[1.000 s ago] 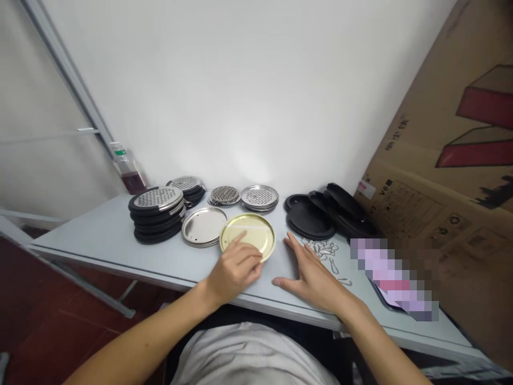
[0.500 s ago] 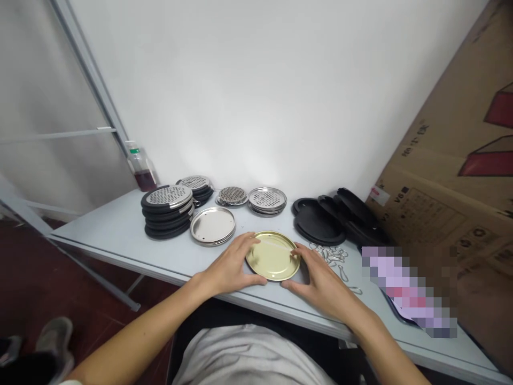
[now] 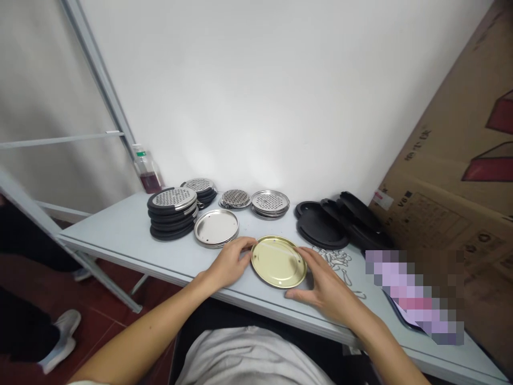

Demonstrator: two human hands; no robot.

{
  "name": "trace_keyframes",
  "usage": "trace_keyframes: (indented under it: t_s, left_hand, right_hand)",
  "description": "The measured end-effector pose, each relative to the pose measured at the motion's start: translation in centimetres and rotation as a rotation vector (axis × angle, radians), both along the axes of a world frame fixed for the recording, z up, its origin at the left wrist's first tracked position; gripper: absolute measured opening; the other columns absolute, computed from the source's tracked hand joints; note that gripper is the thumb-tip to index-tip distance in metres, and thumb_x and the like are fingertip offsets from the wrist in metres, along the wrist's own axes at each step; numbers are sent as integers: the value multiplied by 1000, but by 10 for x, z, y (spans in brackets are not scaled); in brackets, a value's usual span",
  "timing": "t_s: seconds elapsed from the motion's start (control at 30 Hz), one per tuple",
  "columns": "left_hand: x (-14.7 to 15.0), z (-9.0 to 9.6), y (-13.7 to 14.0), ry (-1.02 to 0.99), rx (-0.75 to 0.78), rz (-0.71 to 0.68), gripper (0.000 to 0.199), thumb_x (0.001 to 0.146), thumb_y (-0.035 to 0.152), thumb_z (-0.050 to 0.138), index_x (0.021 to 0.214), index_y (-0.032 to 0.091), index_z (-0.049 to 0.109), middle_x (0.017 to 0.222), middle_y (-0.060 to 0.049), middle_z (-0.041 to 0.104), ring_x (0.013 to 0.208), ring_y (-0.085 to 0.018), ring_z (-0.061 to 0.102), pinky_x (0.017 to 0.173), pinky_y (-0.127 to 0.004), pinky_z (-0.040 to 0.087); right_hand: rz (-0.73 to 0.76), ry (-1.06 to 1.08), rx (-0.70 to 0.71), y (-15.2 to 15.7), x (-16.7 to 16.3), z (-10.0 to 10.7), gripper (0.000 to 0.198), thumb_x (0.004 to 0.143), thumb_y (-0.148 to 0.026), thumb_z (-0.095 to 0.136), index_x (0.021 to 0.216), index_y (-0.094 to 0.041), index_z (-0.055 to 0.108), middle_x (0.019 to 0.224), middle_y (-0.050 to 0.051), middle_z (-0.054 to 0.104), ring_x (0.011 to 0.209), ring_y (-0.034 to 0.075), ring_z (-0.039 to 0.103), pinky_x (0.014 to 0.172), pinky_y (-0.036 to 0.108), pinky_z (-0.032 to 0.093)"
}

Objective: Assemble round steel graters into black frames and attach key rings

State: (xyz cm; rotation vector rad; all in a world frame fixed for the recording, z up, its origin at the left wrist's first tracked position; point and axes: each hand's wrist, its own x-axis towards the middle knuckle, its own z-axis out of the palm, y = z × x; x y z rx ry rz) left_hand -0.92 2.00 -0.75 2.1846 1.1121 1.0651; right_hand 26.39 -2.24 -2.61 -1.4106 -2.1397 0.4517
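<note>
Gold disc (image 3: 278,261) lying flat near the front edge of the surface (image 3: 120,235), held at its rim between left hand (image 3: 228,263) and right hand (image 3: 326,283), each grip partly curled around it; silver discs (image 3: 216,228) just behind.

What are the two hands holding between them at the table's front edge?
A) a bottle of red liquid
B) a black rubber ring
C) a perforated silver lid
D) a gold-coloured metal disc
D: the left hand and right hand grip opposite rims of the gold-coloured metal disc, while the black rings lie untouched behind.
</note>
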Motion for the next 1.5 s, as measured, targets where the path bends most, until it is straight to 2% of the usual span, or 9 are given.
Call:
trace_keyframes:
  t_s: [0.1,0.23,0.37,1.0,1.13,1.2,1.3,1.4,1.5]
  left_hand:
    - [8,-3,6,-22,-3,54,29,85,7,50,106,20,64,103,-6,72,92,-18,69,86,-34,56]
    - [20,-3,6,100,81,121,29,79,12,60,107,20,64,105,-7,68,94,-22,65,87,-39,53]
    - [24,-4,7,82,42,148,35,74,10,63,107,21,64,105,-6,68,90,-21,64,84,-38,54]
    - [26,-1,-4,219,103,194,36,80,2,54,110,17,64,106,-8,71,93,-22,64,87,-37,50]
    - [22,1,-5,210,126,164,27,88,16,56,114,19,62,109,-8,70,97,-22,64,88,-36,51]
    - [17,9,8,218,187,191,29,91,27,57,119,18,60,114,-9,68,104,-23,62,93,-38,49]
    - [6,33,54,323,252,305,40,90,38,60,123,17,57,127,-11,61,121,-25,53,106,-39,39]
    - [-6,58,117,522,64,483,66,83,54,63,135,15,49,139,-18,50,132,-33,43,109,-42,34]
    - [-19,69,170,586,-34,488,89,69,62,71,138,13,46,141,-23,46,135,-40,39,108,-46,33]
  right_hand:
    - [-7,-9,-27,-2,0,2,92,74,-62,68,151,-31,28,156,12,29,143,33,30,115,49,31]
    - [-7,-36,4,-4,-4,6,90,77,-62,66,151,-31,27,156,11,30,143,33,29,115,49,29]
    - [4,-34,58,-5,-6,7,86,78,-59,65,151,-30,29,154,11,35,141,33,33,114,49,30]
    - [46,23,95,-3,-7,8,89,76,-50,72,150,-31,26,151,8,40,138,31,38,113,49,31]
    - [27,9,99,-2,-6,6,90,76,-52,71,150,-31,25,151,9,39,138,31,37,113,49,32]
    - [16,-2,92,-2,-5,5,90,76,-54,70,151,-30,25,152,8,38,139,31,36,114,49,31]
    - [14,-5,79,-3,-6,6,90,77,-56,69,151,-30,25,153,8,37,140,30,34,115,48,30]
    - [12,0,70,-5,-7,10,91,76,-56,69,152,-30,24,153,8,37,141,30,34,115,48,30]
    - [12,-5,65,-5,-8,13,91,76,-55,70,151,-30,26,153,9,38,140,30,35,114,49,31]
